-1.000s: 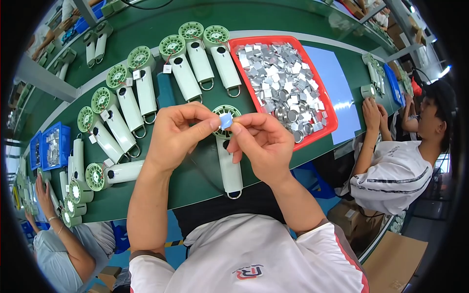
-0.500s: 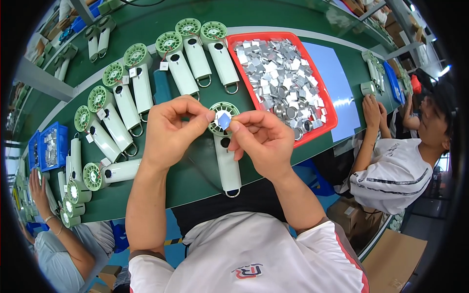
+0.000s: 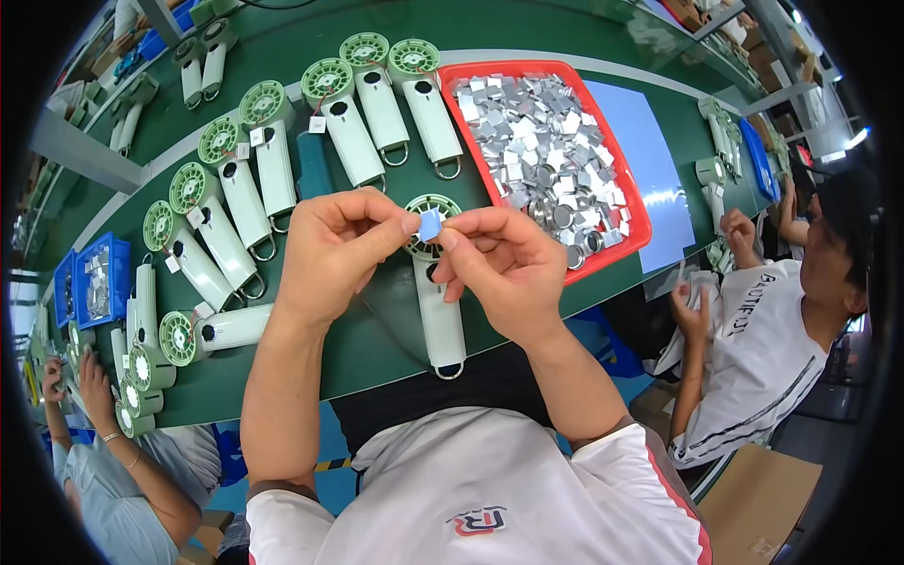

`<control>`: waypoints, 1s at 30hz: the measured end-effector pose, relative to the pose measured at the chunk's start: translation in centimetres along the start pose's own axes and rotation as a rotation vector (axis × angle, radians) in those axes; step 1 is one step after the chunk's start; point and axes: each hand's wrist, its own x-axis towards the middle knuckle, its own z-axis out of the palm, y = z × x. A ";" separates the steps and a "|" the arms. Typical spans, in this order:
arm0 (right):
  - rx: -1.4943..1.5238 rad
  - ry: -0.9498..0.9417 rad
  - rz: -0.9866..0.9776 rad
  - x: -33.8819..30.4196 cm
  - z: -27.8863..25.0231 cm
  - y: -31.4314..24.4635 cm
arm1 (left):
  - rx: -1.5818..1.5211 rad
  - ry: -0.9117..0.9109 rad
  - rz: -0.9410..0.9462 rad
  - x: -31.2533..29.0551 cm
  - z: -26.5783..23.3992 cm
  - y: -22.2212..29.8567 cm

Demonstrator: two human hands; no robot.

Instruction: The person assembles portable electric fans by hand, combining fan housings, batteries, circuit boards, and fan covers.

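Between the fingertips of both hands is a small thin bluish square piece (image 3: 430, 225). My left hand (image 3: 339, 247) pinches its left edge with thumb and forefinger, and my right hand (image 3: 504, 266) pinches the right edge. Directly beneath lies a pale green handheld fan (image 3: 441, 325), its round slotted head partly covered by the piece and my fingers. The fan's handle points toward me and ends in a metal loop. Right of it stands a red tray (image 3: 617, 252) holding many silvery square pieces and round metal caps.
Several similar fans (image 3: 353, 146) lie in an arc on the green table (image 3: 311, 372), some with white tags. A teal object (image 3: 313, 165) sits among them. Blue bins (image 3: 104, 278) stand at the left, and a bluish sheet (image 3: 650, 169) lies beyond the tray. Co-workers sit on both sides.
The bluish piece has turned slightly between my fingertips; my hands have hardly moved. The right co-worker's hands have lifted off the table, and a second hand shows at the far left.
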 end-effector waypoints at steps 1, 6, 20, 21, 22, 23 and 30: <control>0.001 0.000 0.006 0.0 -0.1 0.0 | -0.001 0.001 -0.001 0.0 0.1 0.0; -0.050 -0.007 0.031 0.0 -0.4 -0.4 | 0.184 0.018 0.287 0.2 0.1 -1.1; -0.229 -0.215 0.105 2.4 -2.3 -1.6 | 0.300 -0.128 0.313 0.3 -0.4 -0.5; -0.228 -0.214 0.106 2.5 -2.3 -1.7 | 0.307 -0.131 0.310 0.3 -0.4 -0.5; -0.214 -0.235 0.154 2.4 -2.3 -1.9 | 0.306 -0.132 0.308 0.3 -0.4 -0.5; -0.200 -0.255 0.202 2.4 -2.3 -2.1 | 0.324 -0.132 0.308 0.3 -0.4 -0.4; -0.158 -0.215 0.267 2.4 -2.1 -1.9 | 0.387 -0.081 0.335 0.4 -0.4 -0.7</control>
